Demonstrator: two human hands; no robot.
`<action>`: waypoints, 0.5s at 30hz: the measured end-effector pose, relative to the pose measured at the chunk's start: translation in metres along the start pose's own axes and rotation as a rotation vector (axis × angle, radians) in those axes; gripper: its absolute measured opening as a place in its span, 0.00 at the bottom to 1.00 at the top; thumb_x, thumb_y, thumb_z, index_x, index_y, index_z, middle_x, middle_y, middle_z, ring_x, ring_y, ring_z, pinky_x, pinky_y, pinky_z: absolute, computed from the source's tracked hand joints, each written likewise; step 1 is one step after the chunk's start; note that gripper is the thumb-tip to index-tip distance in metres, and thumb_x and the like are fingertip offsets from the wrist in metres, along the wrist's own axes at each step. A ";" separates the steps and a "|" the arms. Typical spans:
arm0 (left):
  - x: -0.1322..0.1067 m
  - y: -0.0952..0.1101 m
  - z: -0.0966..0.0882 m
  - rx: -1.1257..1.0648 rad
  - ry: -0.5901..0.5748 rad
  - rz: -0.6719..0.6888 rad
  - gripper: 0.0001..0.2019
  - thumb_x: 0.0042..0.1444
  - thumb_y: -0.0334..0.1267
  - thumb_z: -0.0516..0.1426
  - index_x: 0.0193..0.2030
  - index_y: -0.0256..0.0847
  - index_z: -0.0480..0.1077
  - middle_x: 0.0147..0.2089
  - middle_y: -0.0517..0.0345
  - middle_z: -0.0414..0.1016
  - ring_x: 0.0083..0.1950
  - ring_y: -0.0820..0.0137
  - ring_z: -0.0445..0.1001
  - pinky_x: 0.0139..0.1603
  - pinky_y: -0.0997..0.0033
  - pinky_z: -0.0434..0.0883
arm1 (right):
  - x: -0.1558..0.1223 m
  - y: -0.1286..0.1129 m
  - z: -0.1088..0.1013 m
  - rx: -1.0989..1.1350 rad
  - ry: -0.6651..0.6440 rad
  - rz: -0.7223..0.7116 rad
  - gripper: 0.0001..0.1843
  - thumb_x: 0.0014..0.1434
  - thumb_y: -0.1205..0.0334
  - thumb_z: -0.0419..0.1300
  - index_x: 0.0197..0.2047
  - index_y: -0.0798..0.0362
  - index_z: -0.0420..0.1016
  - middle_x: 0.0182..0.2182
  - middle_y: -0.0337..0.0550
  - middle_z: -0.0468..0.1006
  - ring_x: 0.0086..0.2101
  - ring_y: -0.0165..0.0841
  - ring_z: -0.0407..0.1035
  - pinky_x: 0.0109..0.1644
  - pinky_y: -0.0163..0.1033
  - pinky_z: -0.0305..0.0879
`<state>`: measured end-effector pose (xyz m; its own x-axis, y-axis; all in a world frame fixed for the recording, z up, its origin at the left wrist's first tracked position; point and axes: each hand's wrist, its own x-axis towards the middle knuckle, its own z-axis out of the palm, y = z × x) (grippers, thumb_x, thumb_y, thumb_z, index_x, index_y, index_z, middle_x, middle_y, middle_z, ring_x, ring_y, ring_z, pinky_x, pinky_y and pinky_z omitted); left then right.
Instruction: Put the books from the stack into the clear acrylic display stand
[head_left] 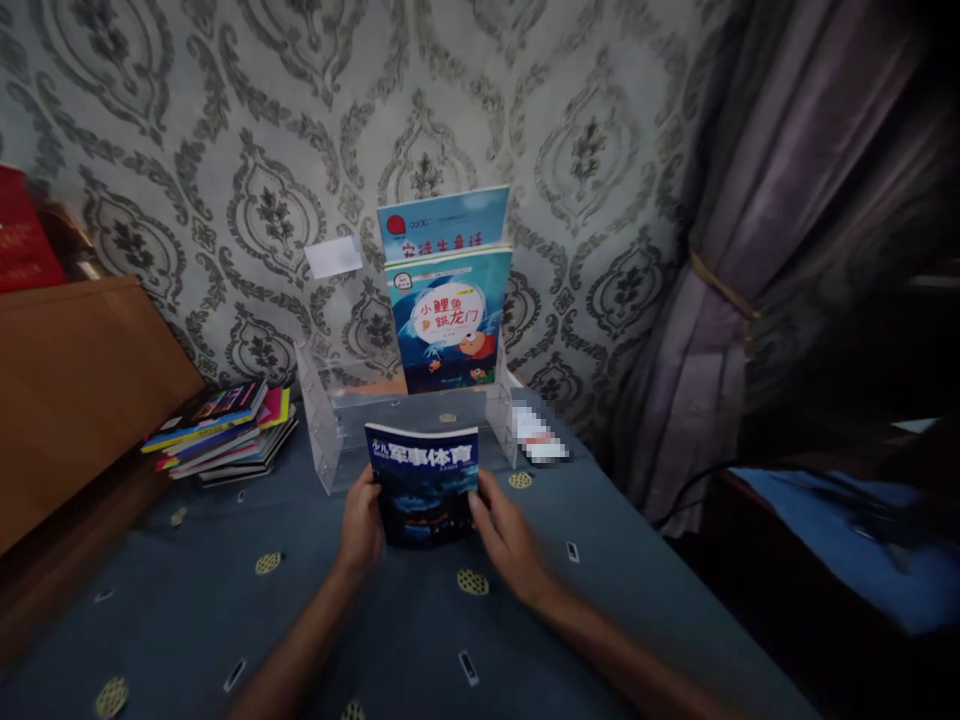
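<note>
A dark blue magazine (426, 495) with white title characters is held upright, cover facing me, just in front of a clear acrylic book stand (322, 440). My left hand (362, 525) grips its left edge. On the right edge, my right hand (504, 522) is closed, the thumb against the cover. In the stand's upper tier leans a blue-green picture book (450, 325) with orange fish on its cover. Behind that book rises a taller blue book (444, 220), its lower part hidden. Both books stand toward the right side of the stand.
A messy pile of magazines (225, 435) lies left of the stand, beside a brown wooden box (82, 380). A white blurred item (538, 435) lies at the stand's right. The patterned bed cover (315, 610) drops off along the right, near a tied curtain (697, 330).
</note>
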<state>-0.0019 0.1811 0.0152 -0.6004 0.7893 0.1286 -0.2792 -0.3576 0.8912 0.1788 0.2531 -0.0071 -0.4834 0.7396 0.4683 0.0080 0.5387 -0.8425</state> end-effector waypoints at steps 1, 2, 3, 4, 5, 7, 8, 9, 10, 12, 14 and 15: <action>-0.001 -0.003 -0.002 0.006 0.003 0.000 0.17 0.40 0.38 0.59 0.39 0.41 0.78 0.42 0.56 0.82 0.52 0.56 0.77 0.54 0.59 0.71 | -0.002 0.000 0.001 -0.005 0.004 -0.005 0.22 0.71 0.50 0.46 0.60 0.50 0.68 0.52 0.49 0.79 0.51 0.41 0.73 0.54 0.46 0.71; -0.001 -0.005 -0.005 0.013 0.012 -0.001 0.17 0.40 0.38 0.59 0.40 0.41 0.78 0.42 0.55 0.82 0.52 0.56 0.77 0.54 0.59 0.71 | -0.004 0.000 0.001 -0.012 0.005 -0.005 0.23 0.71 0.50 0.46 0.62 0.50 0.67 0.54 0.49 0.78 0.54 0.42 0.72 0.57 0.47 0.70; -0.001 -0.007 -0.007 0.017 0.029 -0.002 0.17 0.40 0.38 0.60 0.40 0.41 0.78 0.43 0.55 0.82 0.53 0.55 0.77 0.54 0.59 0.71 | -0.005 0.000 0.002 -0.020 0.007 0.001 0.23 0.71 0.50 0.46 0.63 0.50 0.67 0.56 0.49 0.77 0.56 0.42 0.71 0.60 0.48 0.69; -0.002 -0.008 -0.008 0.019 0.052 -0.002 0.17 0.41 0.39 0.60 0.41 0.41 0.78 0.43 0.55 0.82 0.53 0.55 0.76 0.54 0.60 0.71 | -0.007 0.001 0.002 -0.027 0.013 0.011 0.24 0.71 0.50 0.46 0.64 0.49 0.66 0.58 0.49 0.76 0.58 0.42 0.70 0.62 0.49 0.68; -0.002 -0.009 -0.009 0.020 0.066 -0.005 0.18 0.41 0.39 0.60 0.42 0.41 0.78 0.44 0.55 0.82 0.53 0.55 0.76 0.54 0.60 0.72 | -0.008 0.002 0.002 -0.032 0.019 0.020 0.25 0.71 0.49 0.46 0.65 0.49 0.66 0.59 0.49 0.75 0.59 0.42 0.69 0.63 0.50 0.67; -0.003 -0.010 -0.010 0.017 0.055 -0.016 0.18 0.43 0.39 0.61 0.43 0.42 0.78 0.45 0.55 0.82 0.53 0.55 0.77 0.53 0.60 0.72 | -0.011 0.004 0.002 -0.036 0.033 0.031 0.26 0.71 0.48 0.46 0.66 0.48 0.66 0.61 0.48 0.73 0.61 0.43 0.67 0.64 0.51 0.66; -0.003 -0.010 -0.010 0.015 0.041 -0.021 0.18 0.43 0.39 0.61 0.43 0.42 0.78 0.45 0.55 0.82 0.53 0.55 0.77 0.53 0.60 0.72 | -0.013 0.004 0.002 -0.037 0.037 0.033 0.26 0.71 0.47 0.46 0.66 0.47 0.65 0.62 0.47 0.73 0.62 0.43 0.67 0.65 0.51 0.65; -0.004 -0.010 -0.010 0.013 0.031 -0.026 0.18 0.44 0.40 0.61 0.44 0.42 0.78 0.45 0.55 0.82 0.52 0.56 0.77 0.53 0.60 0.72 | -0.014 0.004 0.002 -0.037 0.039 0.029 0.26 0.71 0.47 0.46 0.67 0.47 0.65 0.62 0.47 0.72 0.62 0.42 0.66 0.65 0.51 0.65; -0.005 -0.010 -0.010 0.014 0.026 -0.032 0.18 0.44 0.40 0.62 0.43 0.41 0.78 0.45 0.55 0.82 0.52 0.56 0.77 0.53 0.61 0.72 | -0.015 0.004 0.002 -0.037 0.040 0.023 0.26 0.71 0.47 0.46 0.67 0.46 0.65 0.62 0.47 0.72 0.62 0.42 0.66 0.66 0.52 0.64; -0.006 -0.010 -0.011 0.024 0.053 -0.028 0.17 0.44 0.40 0.62 0.43 0.41 0.78 0.43 0.55 0.82 0.51 0.57 0.77 0.52 0.62 0.72 | -0.015 0.002 0.002 -0.037 0.037 0.003 0.27 0.71 0.47 0.46 0.68 0.46 0.64 0.63 0.47 0.72 0.62 0.42 0.66 0.66 0.52 0.64; -0.007 -0.010 -0.011 0.044 0.083 -0.014 0.16 0.44 0.40 0.62 0.42 0.42 0.78 0.43 0.56 0.82 0.51 0.58 0.76 0.52 0.63 0.72 | -0.015 0.000 0.001 -0.043 0.030 -0.016 0.27 0.72 0.48 0.46 0.69 0.45 0.63 0.63 0.46 0.72 0.62 0.42 0.66 0.66 0.52 0.64; -0.007 -0.010 -0.012 0.057 0.085 -0.011 0.16 0.44 0.40 0.61 0.42 0.42 0.78 0.43 0.56 0.81 0.52 0.58 0.76 0.51 0.64 0.72 | -0.015 -0.002 0.000 -0.048 0.028 -0.021 0.27 0.72 0.48 0.45 0.69 0.45 0.62 0.63 0.46 0.72 0.63 0.41 0.66 0.67 0.52 0.63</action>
<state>-0.0037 0.1729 0.0003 -0.6599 0.7467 0.0837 -0.2445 -0.3188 0.9158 0.1862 0.2408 -0.0126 -0.4590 0.7386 0.4937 0.0403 0.5724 -0.8190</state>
